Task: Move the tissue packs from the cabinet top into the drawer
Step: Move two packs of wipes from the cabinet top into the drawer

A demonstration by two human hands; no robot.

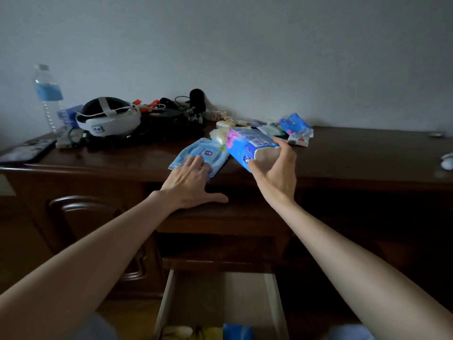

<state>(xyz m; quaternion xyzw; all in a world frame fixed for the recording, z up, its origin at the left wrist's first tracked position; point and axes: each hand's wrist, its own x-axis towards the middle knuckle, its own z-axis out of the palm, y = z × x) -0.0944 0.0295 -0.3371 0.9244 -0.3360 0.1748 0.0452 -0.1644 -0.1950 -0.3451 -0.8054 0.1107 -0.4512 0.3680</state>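
On the dark wooden cabinet top (355,153), my right hand (277,173) grips a large blue tissue pack (247,146) with a pink flower print, tilted at the front edge. My left hand (191,182) lies flat with its fingers on a flat light-blue tissue pack (201,154), thumb spread along the cabinet's edge. Behind them lies a loose pile of smaller packs (291,128), blue and white. Below, the open drawer (272,298) shows pale sides, with a blue pack (237,332) and yellowish items at the bottom of the view.
A water bottle (47,94) stands at the back left. Beside it sit a white and black headset (107,116), tangled cables and dark gear (171,119). A dark tablet-like slab (24,150) lies at the left edge. Small white objects (447,161) rest far right.
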